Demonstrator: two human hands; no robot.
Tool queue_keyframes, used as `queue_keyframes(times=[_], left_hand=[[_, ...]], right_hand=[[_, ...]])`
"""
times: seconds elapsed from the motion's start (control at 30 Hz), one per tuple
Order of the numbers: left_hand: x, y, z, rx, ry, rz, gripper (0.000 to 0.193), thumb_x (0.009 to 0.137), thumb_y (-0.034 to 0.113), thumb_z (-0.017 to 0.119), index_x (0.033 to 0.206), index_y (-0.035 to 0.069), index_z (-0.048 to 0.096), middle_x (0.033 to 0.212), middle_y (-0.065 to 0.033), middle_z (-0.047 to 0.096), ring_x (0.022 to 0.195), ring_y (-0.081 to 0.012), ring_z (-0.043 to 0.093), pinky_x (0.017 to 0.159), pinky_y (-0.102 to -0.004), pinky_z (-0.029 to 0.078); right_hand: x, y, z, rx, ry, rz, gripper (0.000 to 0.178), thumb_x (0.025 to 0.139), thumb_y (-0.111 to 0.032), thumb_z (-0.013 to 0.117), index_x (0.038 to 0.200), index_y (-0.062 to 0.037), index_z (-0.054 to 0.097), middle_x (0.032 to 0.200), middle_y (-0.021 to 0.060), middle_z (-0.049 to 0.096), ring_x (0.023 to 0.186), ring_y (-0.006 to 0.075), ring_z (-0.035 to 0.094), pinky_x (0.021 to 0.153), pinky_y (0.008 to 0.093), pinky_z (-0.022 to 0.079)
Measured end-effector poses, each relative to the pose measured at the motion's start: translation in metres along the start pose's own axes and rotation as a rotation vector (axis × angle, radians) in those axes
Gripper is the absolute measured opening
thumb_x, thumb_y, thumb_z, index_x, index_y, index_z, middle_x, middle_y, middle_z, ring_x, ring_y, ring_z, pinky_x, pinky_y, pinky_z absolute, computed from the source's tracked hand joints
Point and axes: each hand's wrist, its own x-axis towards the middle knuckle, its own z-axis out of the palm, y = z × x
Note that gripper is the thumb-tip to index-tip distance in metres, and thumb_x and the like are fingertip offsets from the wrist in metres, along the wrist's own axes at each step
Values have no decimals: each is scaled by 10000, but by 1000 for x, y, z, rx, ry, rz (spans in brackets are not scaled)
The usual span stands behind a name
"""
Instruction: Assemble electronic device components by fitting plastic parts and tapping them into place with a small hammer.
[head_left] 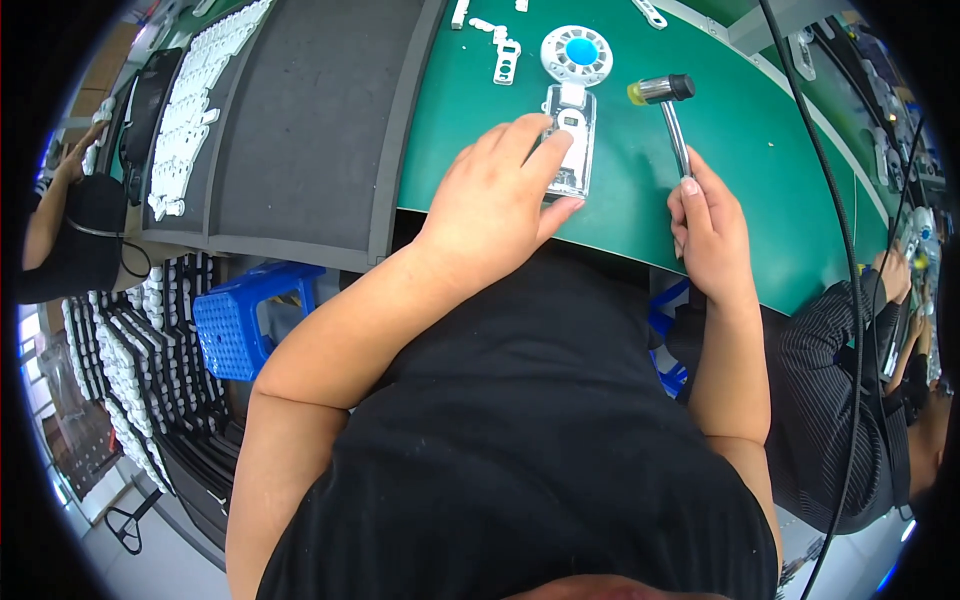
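On the green table in front of me lies what looks like a small white handheld fan (pixel 577 54) with a round slotted head and a blue centre. Its handle rests in a clear, block-like holder (pixel 589 140). My left hand (pixel 505 185) grips the handle and holder from the left, fingertips on top and thumb at the near end. Part of the handle is hidden under those fingers. To the right, my right hand (pixel 712 225) is closed around the metal shaft of a mallet (pixel 677 135). The mallet head, yellow at one end and black at the other, is near the fan.
White plastic parts (pixel 507 62) lie beyond my left hand. A dark tray (pixel 320 120) with a raised rim adjoins the table, beside rows of white parts (pixel 185 130). A black cable (pixel 815 120) hangs at the right. A blue stool (pixel 235 325) stands lower left; people sit on both sides.
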Motion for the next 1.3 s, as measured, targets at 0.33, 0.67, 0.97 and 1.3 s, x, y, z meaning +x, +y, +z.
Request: queue_keyframes(times=[0.33, 0.67, 0.97, 1.3], left_hand=[[-1, -4, 1, 82, -26, 24, 501, 845, 276, 871, 1261, 72, 680, 1340, -167, 646, 1192, -356, 661, 968, -459, 570], [-1, 3, -5, 97, -70, -3, 464, 859, 300, 870, 1232, 77, 706, 1383, -168, 637, 1218, -350, 661, 1006, -449, 561], [5, 10, -9, 182, -136, -32, 557, 871, 301, 868, 1332, 66, 662, 1398, -173, 628, 1205, -371, 663, 995, -460, 564], [62, 24, -13, 135, -405, -311, 921, 966, 255, 691, 1659, -33, 157, 1126, -331, 698, 1017, -514, 691, 901, -566, 556]], right_hand=[[1, -2, -2, 70, -56, 21, 489, 1149, -153, 434, 1614, -2, 465, 812, -46, 500, 620, 23, 440, 522, 196, 421], [-2, 11, -29, -486, 169, -272, 435, 1097, -111, 522, 1523, -55, 590, 854, 54, 593, 719, 168, 601, 648, 335, 506], [8, 23, -38, -601, 459, -597, 362, 942, -41, 703, 1304, -31, 704, 1150, 167, 675, 1003, 353, 676, 873, 416, 543], [0, 29, -15, -360, 15, -652, 329, 860, -117, 792, 1174, -42, 730, 1015, 138, 664, 942, 353, 654, 869, 455, 532]])
